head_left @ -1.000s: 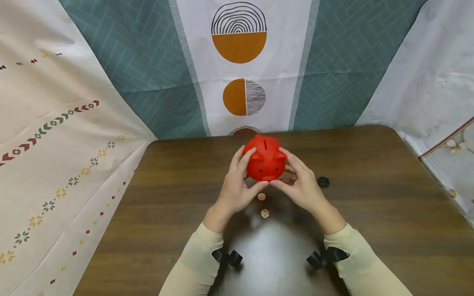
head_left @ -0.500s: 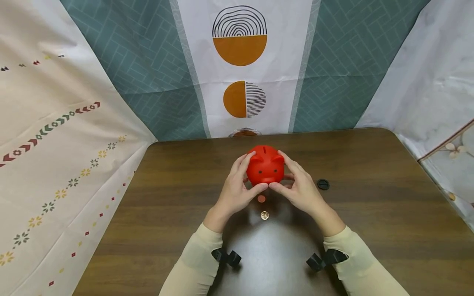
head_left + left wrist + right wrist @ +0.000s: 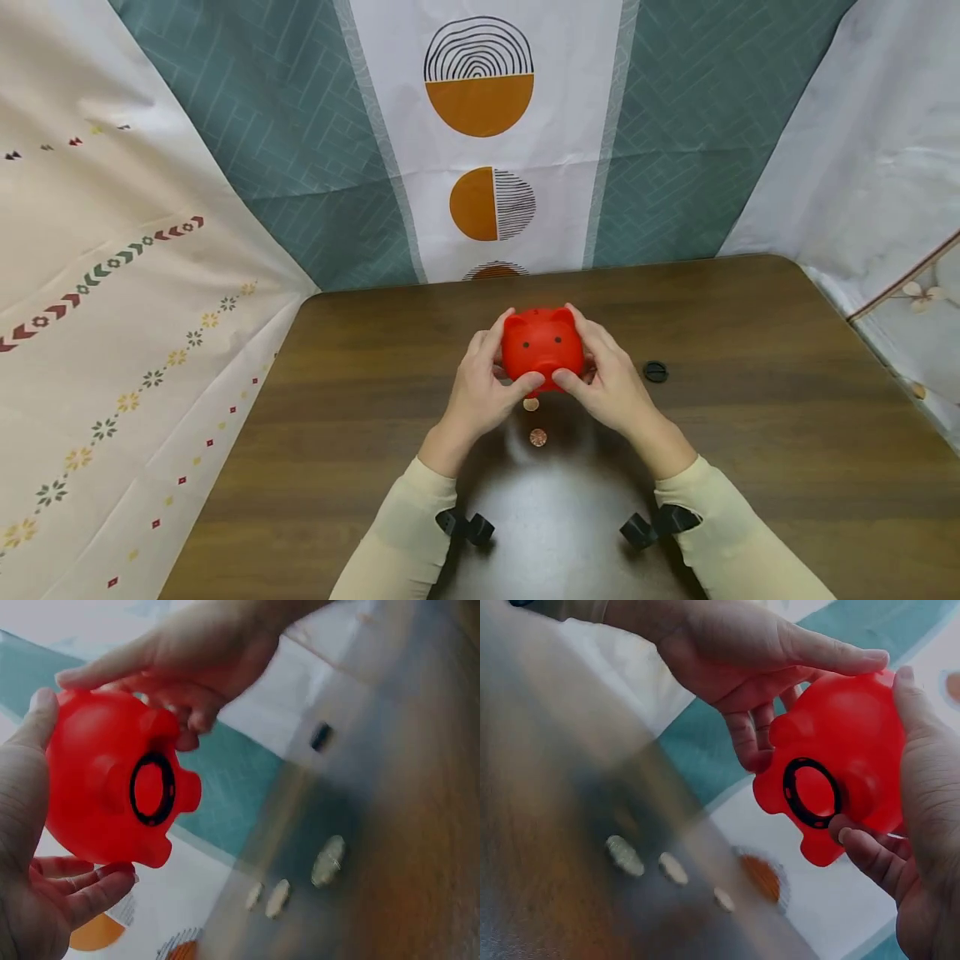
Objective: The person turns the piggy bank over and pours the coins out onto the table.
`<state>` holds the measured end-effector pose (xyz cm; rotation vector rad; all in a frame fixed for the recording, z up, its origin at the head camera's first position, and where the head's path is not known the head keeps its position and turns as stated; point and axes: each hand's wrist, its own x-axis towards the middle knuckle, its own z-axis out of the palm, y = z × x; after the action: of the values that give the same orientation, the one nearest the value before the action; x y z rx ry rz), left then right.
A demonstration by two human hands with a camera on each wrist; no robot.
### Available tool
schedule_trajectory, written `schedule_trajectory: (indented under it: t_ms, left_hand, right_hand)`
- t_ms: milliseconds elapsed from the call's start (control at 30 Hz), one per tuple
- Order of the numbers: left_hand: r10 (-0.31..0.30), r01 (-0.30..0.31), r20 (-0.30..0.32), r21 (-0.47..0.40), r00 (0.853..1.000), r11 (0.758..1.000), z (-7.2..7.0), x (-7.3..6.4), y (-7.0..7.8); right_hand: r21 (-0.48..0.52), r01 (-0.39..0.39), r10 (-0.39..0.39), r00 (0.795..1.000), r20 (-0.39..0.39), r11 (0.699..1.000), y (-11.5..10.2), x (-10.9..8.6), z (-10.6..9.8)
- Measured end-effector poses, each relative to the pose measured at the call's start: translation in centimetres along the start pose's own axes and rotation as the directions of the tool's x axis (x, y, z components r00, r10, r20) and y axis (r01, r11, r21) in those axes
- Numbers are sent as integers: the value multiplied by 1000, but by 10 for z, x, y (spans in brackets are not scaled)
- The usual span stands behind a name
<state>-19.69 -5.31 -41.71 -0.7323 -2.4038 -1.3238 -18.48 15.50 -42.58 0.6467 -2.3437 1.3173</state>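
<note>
A red piggy bank with small black eyes is held between both hands over the table, its face toward the head camera. My left hand grips one side, thumb across the front near the snout. From the other side my right hand grips it the same way, the thumb tips close together. Both wrist views show the underside, where a black ring surrounds a round opening between stubby feet. Below the bank lie a coin and a second coin; a third coin shows in the wrist views.
A black round plug lies on the wooden table, right of my right hand. Patterned cloth hangs behind the table's far edge, with more cloth at both sides.
The piggy bank has come down and toward me in the head view. It has tipped so its face turns up and the top slot no longer shows. Both hands keep their grip.
</note>
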Motion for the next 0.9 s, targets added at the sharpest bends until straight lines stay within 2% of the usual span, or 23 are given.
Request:
schedule_trajectory:
  t_ms: [100, 233, 300, 367, 433, 500, 567, 633, 667, 733, 800, 900]
  left_hand:
    - [-74, 74, 43, -3, 996, 997, 5, 0, -11]
    - [-120, 121, 88, -8, 989, 993, 10, 0, -21]
    - [-124, 126, 105, -12, 987, 992, 12, -1, -25]
    - [-75, 79, 88, -37, 993, 996, 11, -2, -23]
    - [36, -33, 33, -88, 999, 996, 6, -1, -15]
    - [134, -136, -27, -112, 991, 984, 2, 1, -6]
    - [153, -157, -43, -123, 987, 980, 0, 4, -4]
    - [92, -91, -2, -125, 996, 988, 3, 4, -10]
    - [42, -39, 28, -120, 999, 992, 4, 4, -15]
    - [-41, 51, 87, -120, 995, 991, 8, 4, -25]
    - [-72, 85, 116, -117, 991, 990, 9, 3, -32]
    - [-82, 99, 130, -125, 988, 987, 10, 3, -38]
  right_hand:
    - [8, -69, 69, 997, 36, 998, 10, -2, 5]
    - [33, -151, 148, 986, 72, 988, 20, -4, 10]
    - [32, -173, 170, 981, 95, 984, 21, -6, 10]
    - [29, -118, 116, 991, 61, 993, 17, -6, 8]
    - [45, 8, -7, 1000, -15, 999, 8, -5, 2]
    - [52, 107, -103, 992, -79, 993, -2, -1, -3]
    - [78, 127, -121, 990, -77, 989, -11, 2, -4]
    - [117, 43, -43, 999, 0, 992, -11, 2, 0]
    - [119, -15, 10, 999, 45, 993, -7, 1, 4]
    - [115, -98, 86, 990, 109, 988, 3, -1, 10]
    - [113, -139, 123, 983, 136, 984, 17, -3, 15]
    - [125, -162, 145, 980, 133, 979, 30, -5, 21]
